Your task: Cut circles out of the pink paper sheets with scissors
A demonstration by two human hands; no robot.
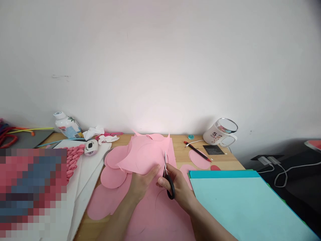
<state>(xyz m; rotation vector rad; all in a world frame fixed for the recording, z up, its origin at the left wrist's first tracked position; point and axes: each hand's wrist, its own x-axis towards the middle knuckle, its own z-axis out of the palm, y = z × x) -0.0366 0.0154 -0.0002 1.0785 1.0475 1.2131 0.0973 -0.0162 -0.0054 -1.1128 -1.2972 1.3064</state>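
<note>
My left hand (144, 182) is closed on the lower edge of a pink sheet of paper (147, 155), thumb on top and the other fingers hidden beneath. Faint curved lines show on this sheet, and its corners are pointed. In my right hand (177, 182) is a pair of scissors (170, 187) with black handles. The blades point away from me at the sheet's right part, beside my left thumb. Under both hands lies a larger pink sheet (160, 217). Round pink paper pieces (114, 177) overlap to the left of it.
To the right lie a stack of blue paper (233, 204), a black and red pencil (198, 151) and more pink circles (199, 159). A white mug (215, 134) stands near the wall. At left are a white bottle (66, 125), crumpled tissue (94, 133) and a small round dispenser (91, 147).
</note>
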